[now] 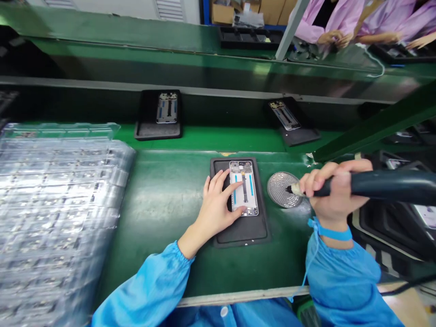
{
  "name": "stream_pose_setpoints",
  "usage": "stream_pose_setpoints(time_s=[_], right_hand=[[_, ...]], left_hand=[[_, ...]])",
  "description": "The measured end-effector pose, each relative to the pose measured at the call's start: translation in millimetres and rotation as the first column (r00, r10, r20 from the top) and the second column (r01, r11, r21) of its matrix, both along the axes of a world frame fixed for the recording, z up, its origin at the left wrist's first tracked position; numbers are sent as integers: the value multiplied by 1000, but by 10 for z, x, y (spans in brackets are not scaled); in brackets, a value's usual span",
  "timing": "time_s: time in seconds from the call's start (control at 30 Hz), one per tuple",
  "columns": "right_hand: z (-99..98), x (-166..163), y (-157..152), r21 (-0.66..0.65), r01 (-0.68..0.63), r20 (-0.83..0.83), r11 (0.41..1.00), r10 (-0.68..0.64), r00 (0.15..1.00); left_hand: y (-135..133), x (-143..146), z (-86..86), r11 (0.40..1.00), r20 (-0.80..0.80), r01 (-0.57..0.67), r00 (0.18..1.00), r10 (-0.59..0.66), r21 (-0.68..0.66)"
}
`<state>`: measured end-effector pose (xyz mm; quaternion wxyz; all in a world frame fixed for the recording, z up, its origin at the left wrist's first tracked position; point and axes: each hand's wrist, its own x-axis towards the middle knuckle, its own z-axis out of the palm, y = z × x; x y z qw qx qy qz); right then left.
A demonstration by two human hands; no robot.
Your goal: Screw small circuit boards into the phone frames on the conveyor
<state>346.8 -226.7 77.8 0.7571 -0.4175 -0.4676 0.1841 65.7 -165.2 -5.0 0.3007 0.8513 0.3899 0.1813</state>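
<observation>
Opened phone (250, 200), pale inside with two blue strips (251, 185), lying flat on a black tray (240, 234); dark, thick-handled tool (391, 185), its tip (297, 189) at a round dish (281, 181).

No text, label, brand, number or sign can be read. Examined, with nothing legible on any: the phone frame (245, 195), the black tray (238, 234) beneath it, the dark hand tool (391, 185), the clear trays (57, 218) and the cardboard boxes (223, 13). Any printing there is too small or blurred to make out.
</observation>
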Motion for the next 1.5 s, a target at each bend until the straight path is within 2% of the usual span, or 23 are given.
stream_pose_setpoints(time_s=[0.13, 0.23, 0.3, 0.67, 0.83, 0.9, 1.0, 1.1, 1.2, 1.27, 1.33, 1.43, 1.5], right_hand=[[48, -477, -83, 7, -227, -51, 974, 227, 972], [-48, -722, -75, 7, -380, -89, 925, 379, 921], [-115, -781, -65, -3, -427, -114, 904, 424, 898], [-160, -756, -90, -44, -458, -105, 888, 451, 886], [-232, -726, -153, -153, -450, -15, 880, 453, 891], [-265, -719, -172, -192, -447, 15, 874, 458, 889], [-310, -734, -179, -206, -438, 41, 875, 455, 890], [-347, -773, -176, -181, -427, 59, 886, 443, 895], [-349, -786, -172, -137, -413, 23, 900, 420, 907], [-315, -751, -158, -69, -368, -10, 927, 368, 930], [-259, -670, -128, 32, -273, -22, 961, 274, 962], [-187, -493, -58, 140, -105, -21, 985, 109, 994], [-180, -369, -8, 165, -20, -24, 986, 24, 999]], left_hand=[[-33, 52, 50, 1000, -3, -2, 1000, 2, -15], [-52, 80, 68, 1000, -8, -8, 1000, 8, -29], [-59, 93, 70, 1000, -2, -8, 1000, 8, -29], [-61, 124, 87, 998, 0, 5, 1000, -5, -57], [-122, 56, 169, 998, -9, -6, 1000, 5, -55], [-238, -34, 219, 999, -22, 5, 1000, -6, -53], [-528, -209, 244, 995, -83, 92, 992, -95, -44], [-834, -360, 165, 989, -188, 150, 971, -147, 1], [-958, -421, 32, 983, -274, 158, 953, -127, 94], [-860, -373, -19, 978, -312, 156, 944, -107, 136], [-607, -233, 8, 979, -334, 141, 939, -86, 144], [-23, 91, 208, 989, -281, 38, 960, 4, 144], [400, 269, 401, 981, -186, -106, 973, 136, 163]])
